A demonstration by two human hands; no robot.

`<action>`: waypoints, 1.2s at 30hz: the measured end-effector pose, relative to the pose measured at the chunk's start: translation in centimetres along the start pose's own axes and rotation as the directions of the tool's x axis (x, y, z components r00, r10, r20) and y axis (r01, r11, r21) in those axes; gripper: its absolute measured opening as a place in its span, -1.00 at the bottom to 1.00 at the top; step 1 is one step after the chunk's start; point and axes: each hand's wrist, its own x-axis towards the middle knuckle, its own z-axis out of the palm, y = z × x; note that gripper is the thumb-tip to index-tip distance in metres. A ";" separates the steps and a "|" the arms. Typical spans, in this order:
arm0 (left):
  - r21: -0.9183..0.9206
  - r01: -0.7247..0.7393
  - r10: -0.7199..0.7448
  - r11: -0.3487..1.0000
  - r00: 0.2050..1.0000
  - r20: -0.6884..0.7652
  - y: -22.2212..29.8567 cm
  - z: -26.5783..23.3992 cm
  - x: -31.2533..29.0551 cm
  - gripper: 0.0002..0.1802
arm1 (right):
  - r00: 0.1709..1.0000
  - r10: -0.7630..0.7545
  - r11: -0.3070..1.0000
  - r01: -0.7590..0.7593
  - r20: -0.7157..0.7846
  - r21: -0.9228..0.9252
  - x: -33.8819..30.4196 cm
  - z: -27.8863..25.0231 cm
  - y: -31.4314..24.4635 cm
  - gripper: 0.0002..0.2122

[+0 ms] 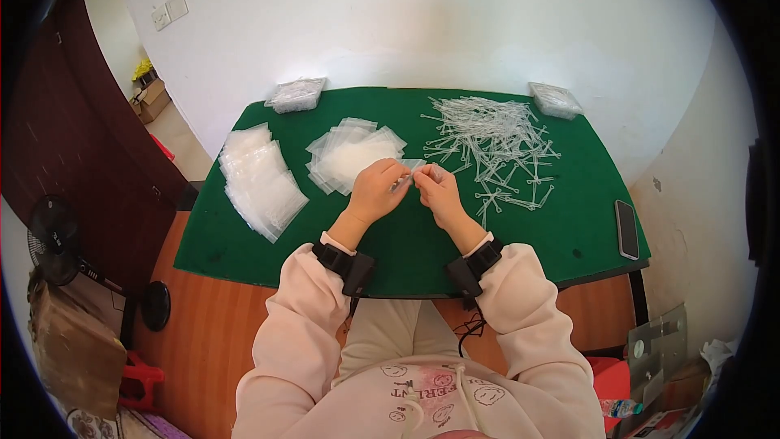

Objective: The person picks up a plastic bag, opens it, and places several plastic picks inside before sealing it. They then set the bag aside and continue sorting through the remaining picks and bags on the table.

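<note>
Close together over the middle of the green-covered table, both my hands are at a small clear plastic bag (pixel 413 164). My left hand (pixel 377 189) is closed round the bag, its fingers curled. At the bag's right edge my right hand (pixel 439 193) pinches with thumb and forefinger; whether something thin is also in that pinch is hidden. Just beyond my left hand lies a loose pile of flat clear bags (pixel 351 153). To the right spreads a heap of thin clear plastic sticks with small ring ends (pixel 496 134).
A fanned row of clear bags (pixel 258 179) lies at the left. Clear packs stand at the back left corner (pixel 296 95) and back right corner (pixel 556 101). A phone (pixel 626 229) rests near the right edge. Behind the green tablecloth (pixel 398 256) rises a white wall (pixel 406 16).
</note>
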 end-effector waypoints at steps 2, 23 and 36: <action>-0.056 0.022 -0.021 0.998 0.999 0.028 0.3 -0.1 0.0 -0.88 | 1.000 -0.005 1.000 0.005 -0.010 -0.015 0.0 0.0 0.1 -0.90; -0.201 0.261 -0.247 0.944 0.965 0.090 -1.0 0.7 -0.8 -0.89 | 0.947 -0.320 0.865 0.310 0.044 -0.395 0.5 -0.2 1.0 -0.89; 0.053 0.162 -0.160 0.985 0.986 -0.040 -0.2 0.8 -0.8 -0.93 | 0.922 -0.387 0.768 0.313 -0.015 -0.558 0.6 -0.3 1.2 -0.88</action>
